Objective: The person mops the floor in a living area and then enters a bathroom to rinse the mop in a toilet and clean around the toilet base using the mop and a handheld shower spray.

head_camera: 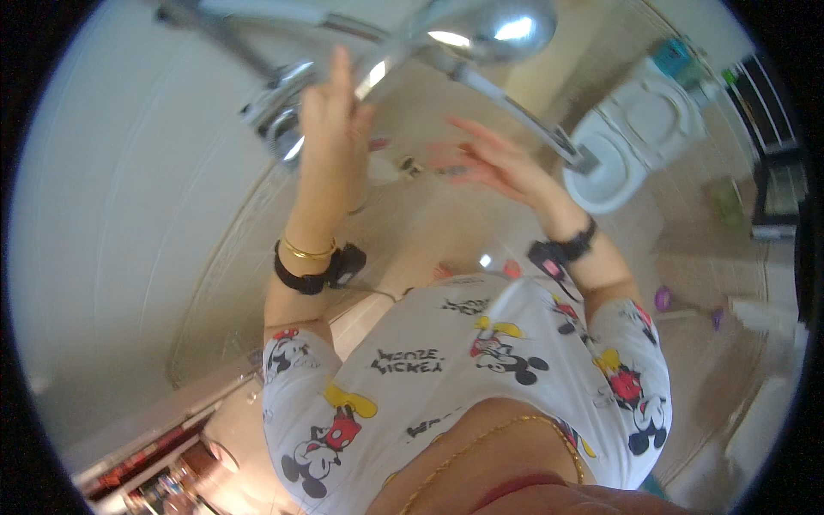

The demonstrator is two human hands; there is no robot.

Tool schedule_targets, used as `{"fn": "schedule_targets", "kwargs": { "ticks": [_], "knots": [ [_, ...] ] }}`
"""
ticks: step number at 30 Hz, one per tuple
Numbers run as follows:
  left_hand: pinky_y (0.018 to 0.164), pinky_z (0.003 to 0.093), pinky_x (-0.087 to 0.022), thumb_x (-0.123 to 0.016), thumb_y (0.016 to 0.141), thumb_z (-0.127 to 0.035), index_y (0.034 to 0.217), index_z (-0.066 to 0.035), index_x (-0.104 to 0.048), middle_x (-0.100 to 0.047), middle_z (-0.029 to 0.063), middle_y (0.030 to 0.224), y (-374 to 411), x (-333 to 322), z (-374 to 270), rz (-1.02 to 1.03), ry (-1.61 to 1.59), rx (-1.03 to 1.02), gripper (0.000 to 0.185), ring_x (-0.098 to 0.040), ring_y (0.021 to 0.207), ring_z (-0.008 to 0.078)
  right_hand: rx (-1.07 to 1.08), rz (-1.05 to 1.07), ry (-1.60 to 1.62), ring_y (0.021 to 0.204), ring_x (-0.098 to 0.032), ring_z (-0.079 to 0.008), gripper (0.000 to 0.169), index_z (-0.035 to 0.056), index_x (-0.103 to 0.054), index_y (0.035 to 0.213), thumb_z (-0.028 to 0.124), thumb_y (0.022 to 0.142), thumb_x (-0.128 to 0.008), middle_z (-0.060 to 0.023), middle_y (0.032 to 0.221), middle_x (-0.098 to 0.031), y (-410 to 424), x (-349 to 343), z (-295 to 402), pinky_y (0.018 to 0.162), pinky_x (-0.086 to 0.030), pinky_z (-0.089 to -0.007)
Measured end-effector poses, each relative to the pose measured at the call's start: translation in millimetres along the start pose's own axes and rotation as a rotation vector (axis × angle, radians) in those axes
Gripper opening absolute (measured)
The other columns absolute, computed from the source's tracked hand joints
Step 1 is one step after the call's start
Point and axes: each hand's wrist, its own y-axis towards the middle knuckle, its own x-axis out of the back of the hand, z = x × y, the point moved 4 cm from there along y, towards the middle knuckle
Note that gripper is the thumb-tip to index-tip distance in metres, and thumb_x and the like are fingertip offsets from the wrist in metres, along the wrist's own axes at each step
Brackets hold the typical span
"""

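Observation:
My left hand (335,109), blurred, is raised at upper centre beside a chrome shower mixer (273,122); some of its fingers point upward and no held thing shows. My right hand (489,161) is spread in the air to the right, its fingers apart and holding nothing visible. Above both hands a shiny chrome shower head (496,29) shows. A pale pole (505,106) with a flat grey end slants down from near it, its end appearing over the toilet bowl (599,170). Whether either hand touches the chrome fittings cannot be told.
The toilet's lid (650,116) is raised. A black rack (763,96) stands at far right. A thin item with purple ends (663,298) lies at lower right. A shelf with small items (174,486) is at lower left; a pale wall (129,193) runs along the left.

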Motion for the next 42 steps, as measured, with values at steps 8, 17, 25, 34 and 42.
{"fn": "schedule_targets", "kwargs": {
  "ticks": [8, 17, 25, 34, 42],
  "knots": [
    [0.096, 0.0334, -0.036, -0.052, 0.086, -0.013, 0.128, -0.002, -0.036, -0.045, 0.0153, 0.123, -101.2, -223.7, 46.1, 0.444, -0.881, 0.417, 0.047, -0.047, 0.111, 0.0234, 0.207, -0.448, 0.44, 0.091, -0.053, -0.0221, 0.02, 0.0083, -0.052, 0.094, 0.027, 0.089, -0.049, -0.0069, 0.09, -0.057, -35.8, 213.5, -48.0, 0.085, -0.042, -0.0386],
    [0.088, 0.0339, -0.043, -0.054, 0.08, -0.004, 0.105, -0.001, -0.052, -0.058, 0.0098, 0.105, -190.8, -119.1, 202.6, -0.477, -1.431, 1.109, 0.025, -0.054, 0.096, 0.0204, 0.125, -1.123, -0.093, 0.052, -0.052, -0.0138, 0.023, 0.0059, -0.05, 0.08, 0.021, 0.074, -0.067, -0.0034, 0.063, -0.052, -212.9, 317.3, -48.0, 0.049, -0.046, -0.0279],
    [0.088, 0.0346, -0.042, -0.053, 0.075, -0.005, 0.112, -0.003, -0.049, -0.054, 0.0102, 0.115, -243.6, -83.5, 236.9, -0.398, -1.437, 1.195, 0.037, -0.053, 0.099, 0.0189, 0.192, -1.449, -0.236, 0.048, -0.052, -0.0153, 0.016, 0.0035, -0.052, 0.076, 0.015, 0.071, -0.062, -0.0053, 0.058, -0.051, -270.9, 334.4, -40.5, 0.043, -0.045, -0.028],
    [0.093, 0.0333, -0.039, -0.05, 0.084, -0.016, 0.116, -0.001, -0.046, -0.045, 0.0151, 0.127, -301.0, -118.3, 230.6, -0.266, -1.524, 1.389, 0.035, -0.044, 0.116, 0.0256, 0.283, -1.526, -0.119, 0.046, -0.052, -0.0167, 0.015, 0.0017, -0.05, 0.075, 0.013, 0.071, -0.06, -0.0073, 0.057, -0.051, -279.6, 364.4, -71.7, 0.044, -0.046, -0.0287],
    [0.093, 0.0302, -0.039, -0.051, 0.087, -0.018, 0.12, -0.002, -0.042, -0.044, 0.0133, 0.128, -293.7, -125.6, 218.2, -0.208, -1.343, 1.425, 0.038, -0.044, 0.117, 0.0227, 0.348, -1.536, -0.097, 0.046, -0.053, -0.0174, 0.015, 0.0017, -0.05, 0.076, 0.012, 0.07, -0.059, -0.0075, 0.057, -0.052, -277.9, 372.4, -79.9, 0.04, -0.043, -0.0282]
  ]
}}
